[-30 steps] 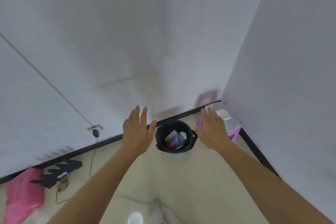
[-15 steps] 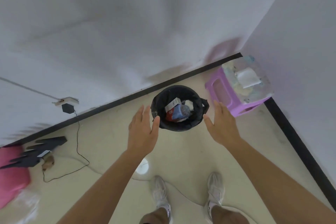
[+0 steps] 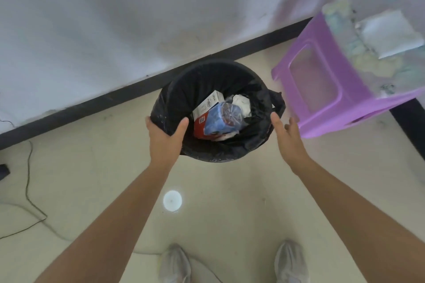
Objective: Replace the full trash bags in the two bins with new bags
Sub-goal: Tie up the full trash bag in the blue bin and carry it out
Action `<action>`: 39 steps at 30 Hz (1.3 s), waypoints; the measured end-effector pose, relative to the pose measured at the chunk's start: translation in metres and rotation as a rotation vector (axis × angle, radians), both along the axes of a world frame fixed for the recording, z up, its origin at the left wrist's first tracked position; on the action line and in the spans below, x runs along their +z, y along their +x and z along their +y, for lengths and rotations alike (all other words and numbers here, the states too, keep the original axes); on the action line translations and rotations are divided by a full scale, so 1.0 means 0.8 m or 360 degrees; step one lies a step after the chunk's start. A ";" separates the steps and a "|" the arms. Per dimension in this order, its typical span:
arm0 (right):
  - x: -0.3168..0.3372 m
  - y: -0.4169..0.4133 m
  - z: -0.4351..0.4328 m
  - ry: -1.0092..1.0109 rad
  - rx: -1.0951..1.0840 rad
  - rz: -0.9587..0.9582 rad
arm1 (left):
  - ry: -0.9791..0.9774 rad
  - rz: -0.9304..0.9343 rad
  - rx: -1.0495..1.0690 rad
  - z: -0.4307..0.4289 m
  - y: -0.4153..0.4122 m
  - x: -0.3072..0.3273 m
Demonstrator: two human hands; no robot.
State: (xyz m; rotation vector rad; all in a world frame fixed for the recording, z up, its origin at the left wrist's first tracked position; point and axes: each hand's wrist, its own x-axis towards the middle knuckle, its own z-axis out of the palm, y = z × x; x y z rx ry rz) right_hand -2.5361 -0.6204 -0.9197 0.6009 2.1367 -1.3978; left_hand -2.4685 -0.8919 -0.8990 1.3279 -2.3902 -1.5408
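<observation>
Hands at the 1st bin, full bag not out yet.

Bin (image 3: 213, 158) sits on the floor by the wall, black trash bag (image 3: 207, 89) in it w/ cartons & wrappers near the top. Left hand (image 3: 164, 135) is clamped on the bag's near-left rim, thumb inside, fingers outside. Right hand (image 3: 287, 138) is spread, not gripping, just beside the bag's tie handle (image 3: 277, 101) on the right rim; can't tell if it touches. Progress: barely begun, I'd say; bag needs lifting out, new liner in, then 2nd bin (not in view), and no fresh bags seen. Around: purple stool (image 3: 326, 89) w/ papers on top close to the bin's right side, may crowd the right hand; cable (image 3: 28, 193) on floor at left, well apart; person's shoes (image 3: 174, 264) below.
</observation>
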 end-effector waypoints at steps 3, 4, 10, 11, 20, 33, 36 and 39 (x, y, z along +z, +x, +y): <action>-0.045 -0.035 -0.005 -0.0486 -0.0127 -0.0080 | 0.0058 0.0104 0.0138 -0.003 -0.041 -0.043; -0.057 -0.050 -0.009 -0.0641 -0.0147 -0.0055 | -0.0002 0.0158 0.0141 -0.002 -0.053 -0.054; -0.092 -0.133 -0.022 -0.0943 -0.0297 0.0275 | -0.0020 0.0549 0.0180 0.006 -0.108 -0.099; -0.094 -0.143 -0.021 -0.0930 -0.0292 0.0324 | 0.0038 0.0600 0.0198 0.007 -0.115 -0.104; -0.066 -0.130 -0.012 -0.0045 0.0015 0.0795 | -0.0795 0.0801 -0.0330 0.015 -0.104 -0.055; 0.011 -0.106 -0.020 0.0719 0.0356 0.1464 | 0.0012 0.1289 -0.0429 0.060 -0.113 0.058; 0.063 -0.112 -0.024 0.0600 0.0006 0.1713 | -0.0042 0.1408 -0.0179 0.052 -0.107 0.074; 0.124 -0.119 -0.026 0.0110 -0.0285 0.1919 | 0.0155 0.1479 -0.0085 0.042 -0.107 0.093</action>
